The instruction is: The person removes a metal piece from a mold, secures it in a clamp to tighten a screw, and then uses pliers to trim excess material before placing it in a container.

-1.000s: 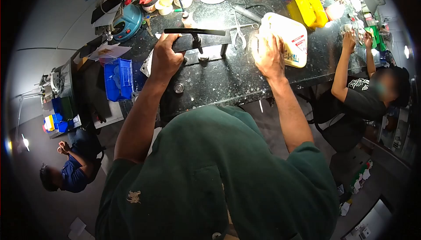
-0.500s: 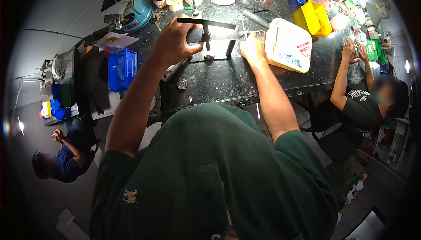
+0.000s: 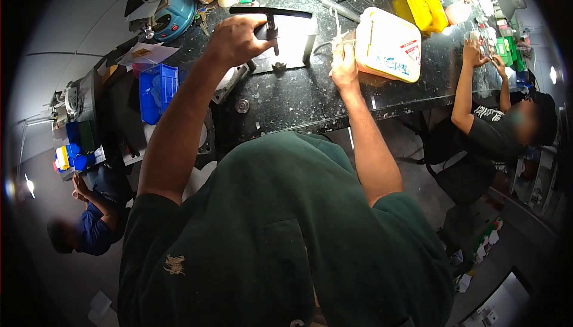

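Dark surface (image 3: 298, 103). Press (image 3: 280, 28) stands at its middle; white container (image 3: 388, 43) lies just right of it. Left hand (image 3: 236, 40) is closed on the press handle. Right hand (image 3: 344, 67), right of the press, pinches a thin pale strand. Pressing looks underway, not finished. Strand ends and the press base are hard to make out.
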`<action>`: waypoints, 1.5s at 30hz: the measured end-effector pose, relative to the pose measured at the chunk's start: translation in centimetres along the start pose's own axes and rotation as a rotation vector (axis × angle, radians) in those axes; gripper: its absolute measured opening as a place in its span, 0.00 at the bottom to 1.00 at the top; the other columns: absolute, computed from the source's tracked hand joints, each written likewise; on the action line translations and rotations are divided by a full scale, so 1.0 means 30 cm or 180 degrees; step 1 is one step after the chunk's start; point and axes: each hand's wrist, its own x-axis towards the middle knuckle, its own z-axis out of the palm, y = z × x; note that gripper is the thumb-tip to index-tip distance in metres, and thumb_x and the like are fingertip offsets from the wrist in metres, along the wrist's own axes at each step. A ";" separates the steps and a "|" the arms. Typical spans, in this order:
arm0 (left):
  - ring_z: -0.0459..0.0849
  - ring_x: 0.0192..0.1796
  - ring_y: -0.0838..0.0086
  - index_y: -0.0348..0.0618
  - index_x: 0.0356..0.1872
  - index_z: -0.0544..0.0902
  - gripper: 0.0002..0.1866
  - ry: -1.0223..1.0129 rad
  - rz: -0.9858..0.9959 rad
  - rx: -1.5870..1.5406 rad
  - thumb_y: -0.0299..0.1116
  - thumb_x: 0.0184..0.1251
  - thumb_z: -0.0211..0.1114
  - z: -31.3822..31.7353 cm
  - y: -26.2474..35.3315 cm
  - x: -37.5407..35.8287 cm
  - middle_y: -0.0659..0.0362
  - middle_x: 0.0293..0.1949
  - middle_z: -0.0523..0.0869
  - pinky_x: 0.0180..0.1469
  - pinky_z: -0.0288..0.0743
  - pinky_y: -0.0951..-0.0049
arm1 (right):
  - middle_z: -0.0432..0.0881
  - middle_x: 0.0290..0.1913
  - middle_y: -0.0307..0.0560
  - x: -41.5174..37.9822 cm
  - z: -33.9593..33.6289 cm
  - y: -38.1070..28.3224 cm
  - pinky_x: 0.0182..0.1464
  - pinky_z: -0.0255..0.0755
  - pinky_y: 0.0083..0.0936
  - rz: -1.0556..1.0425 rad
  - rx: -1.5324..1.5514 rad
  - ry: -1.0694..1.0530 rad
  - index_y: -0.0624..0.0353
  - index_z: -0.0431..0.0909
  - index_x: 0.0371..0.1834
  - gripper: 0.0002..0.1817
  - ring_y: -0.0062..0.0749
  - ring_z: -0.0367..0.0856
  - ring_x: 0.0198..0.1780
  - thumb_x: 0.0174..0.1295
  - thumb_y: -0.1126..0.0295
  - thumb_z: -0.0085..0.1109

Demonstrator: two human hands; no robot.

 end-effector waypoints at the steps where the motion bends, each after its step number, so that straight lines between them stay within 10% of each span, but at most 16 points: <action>1: 0.84 0.45 0.54 0.41 0.40 0.85 0.24 0.0001 0.0016 0.0028 0.52 0.53 0.67 0.001 -0.001 0.007 0.49 0.36 0.86 0.50 0.76 0.59 | 0.79 0.34 0.56 0.001 -0.008 0.005 0.42 0.71 0.39 0.0011 -0.0001 0.0028 0.64 0.70 0.36 0.17 0.46 0.80 0.39 0.72 0.58 0.50; 5: 0.84 0.48 0.54 0.43 0.45 0.86 0.26 -0.0323 -0.0205 0.0070 0.54 0.53 0.67 -0.031 0.018 0.018 0.47 0.40 0.86 0.53 0.75 0.59 | 0.79 0.33 0.53 0.017 -0.026 -0.013 0.39 0.73 0.35 -0.0385 -0.0215 -0.0013 0.63 0.77 0.39 0.12 0.39 0.79 0.34 0.70 0.64 0.53; 7: 0.84 0.48 0.53 0.44 0.47 0.85 0.27 -0.0244 -0.0178 0.0204 0.54 0.53 0.67 -0.021 0.005 0.021 0.46 0.41 0.86 0.54 0.75 0.59 | 0.77 0.25 0.38 0.009 -0.035 -0.067 0.23 0.71 0.22 0.0538 0.0965 -0.0287 0.61 0.78 0.37 0.10 0.21 0.73 0.21 0.69 0.65 0.53; 17: 0.85 0.45 0.53 0.44 0.45 0.85 0.27 -0.0298 -0.0399 -0.0053 0.54 0.52 0.67 -0.021 0.000 0.030 0.46 0.39 0.87 0.51 0.76 0.59 | 0.76 0.26 0.40 0.060 -0.032 -0.105 0.35 0.74 0.27 0.2148 0.3060 -0.1090 0.52 0.70 0.26 0.12 0.26 0.74 0.29 0.66 0.62 0.55; 25: 0.84 0.47 0.50 0.46 0.49 0.84 0.31 -0.0494 -0.0419 0.0076 0.61 0.54 0.63 -0.004 -0.026 0.040 0.43 0.40 0.86 0.53 0.76 0.54 | 0.75 0.20 0.36 0.045 -0.075 -0.124 0.17 0.56 0.13 0.1917 0.1654 -0.1173 0.53 0.72 0.27 0.11 0.18 0.64 0.16 0.67 0.63 0.51; 29: 0.84 0.46 0.52 0.45 0.44 0.86 0.24 -0.0309 -0.0470 -0.0114 0.52 0.52 0.67 -0.030 0.012 0.025 0.45 0.40 0.86 0.51 0.76 0.59 | 0.71 0.18 0.29 0.068 -0.081 -0.005 0.16 0.52 0.18 -0.0218 0.0842 -0.1269 0.46 0.70 0.22 0.15 0.15 0.59 0.13 0.68 0.57 0.49; 39: 0.84 0.46 0.53 0.43 0.42 0.86 0.23 -0.0320 -0.0497 -0.0154 0.51 0.52 0.67 -0.035 0.018 0.025 0.46 0.38 0.86 0.52 0.75 0.59 | 0.59 0.15 0.24 0.050 -0.184 -0.181 0.17 0.48 0.16 0.2234 -0.0126 -0.2249 0.43 0.62 0.21 0.18 0.13 0.51 0.15 0.73 0.58 0.37; 45: 0.84 0.46 0.53 0.44 0.42 0.86 0.23 -0.0315 -0.0474 -0.0073 0.50 0.52 0.68 -0.034 0.020 0.023 0.46 0.39 0.86 0.51 0.76 0.59 | 0.66 0.24 0.32 -0.017 -0.198 -0.083 0.31 0.63 0.21 0.1916 0.2615 -0.3274 0.50 0.70 0.28 0.13 0.20 0.65 0.27 0.73 0.63 0.43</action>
